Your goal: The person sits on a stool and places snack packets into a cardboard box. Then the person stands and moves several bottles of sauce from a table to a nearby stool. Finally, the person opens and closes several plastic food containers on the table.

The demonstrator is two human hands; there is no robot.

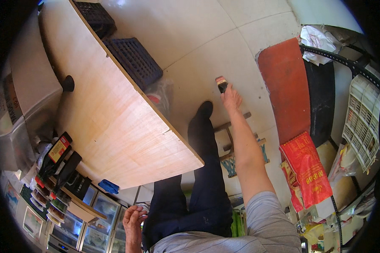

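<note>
My right arm reaches forward over the tiled floor. My right hand (231,98) grips a small black object with a pink and cream end (220,82), too small to identify, held right of my dark shoe (205,109). My left hand (133,218) is low by my left hip, fingers curled, near a small pale, shiny item (142,207); what it holds is unclear. A large pale wooden board (118,130) is to my left, with a blue cloth-like item (108,185) by its near edge. A low folding stool (231,164) stands beside my right leg.
Dark plastic crates (131,59) sit beyond the board. Black bottles (57,149) and containers (55,211) are at lower left. A red panel (283,84), a red packet (306,170), a white plastic grille (361,118) and a black perforated metal rack (333,57) are on the right.
</note>
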